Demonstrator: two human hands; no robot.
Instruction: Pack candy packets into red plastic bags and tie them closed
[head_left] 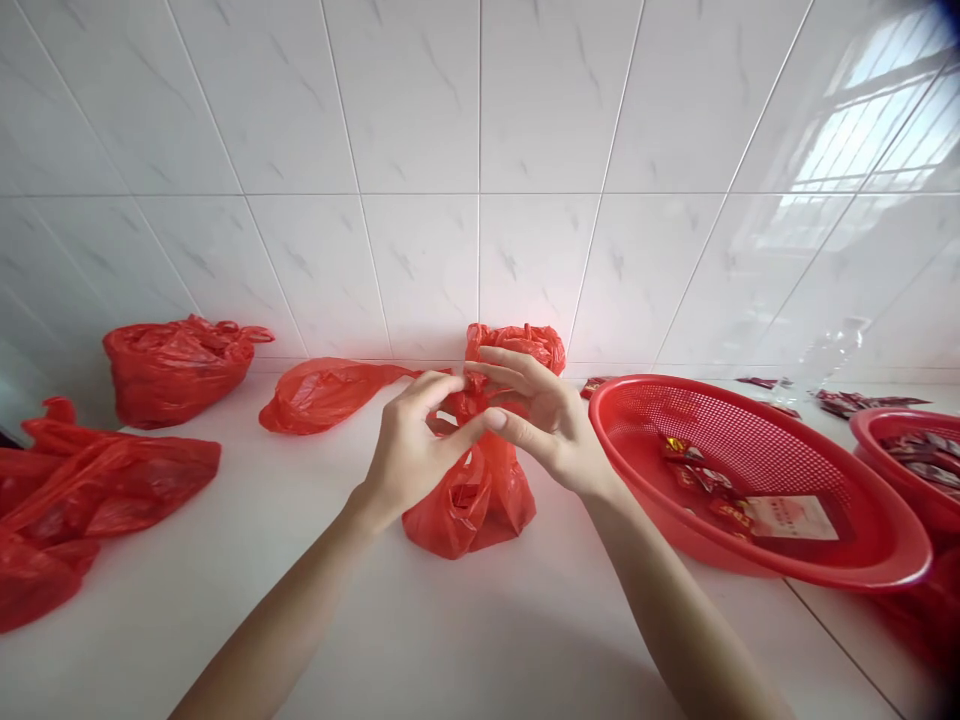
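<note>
A red plastic bag stands on the white surface in front of me, its top gathered upward and a dark shape showing through. My left hand is at the gathered top from the left, fingers bent round the thin plastic. From the other side my right hand reaches the same top, its fingers long and slightly curved, thumb below them. Both thumb tips meet in front of the bag's neck. The fingers partly hide the plastic between them.
Behind sits another red bag against the tiled wall. More red bags lie left: a flattened one, a full one, a crumpled one. At right are a red basket with wrapped packets, a second basket and a clear bottle.
</note>
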